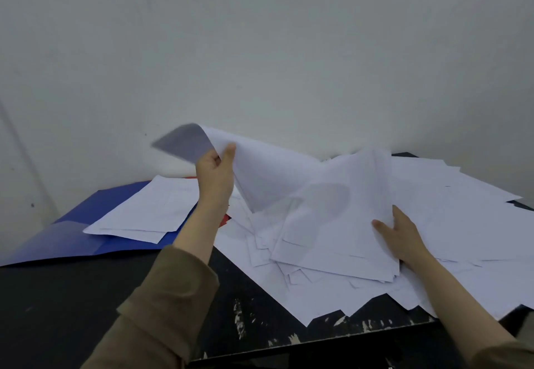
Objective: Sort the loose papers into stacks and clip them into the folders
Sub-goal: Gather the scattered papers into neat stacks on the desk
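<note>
Risk: we pinch one sheet in the left hand grip, right hand flat on the pile; neighbouring sheets may drag off the tabletop.

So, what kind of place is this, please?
Probably a plain office or work corner: a worn black table against a bare wall, loose papers and a blue folder.

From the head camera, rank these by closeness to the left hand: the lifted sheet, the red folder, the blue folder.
Measured from the left hand:
1. Lifted sheet: pinched in that hand.
2. Red folder: peeking out beside the forearm.
3. Blue folder: far left, under papers.
</note>
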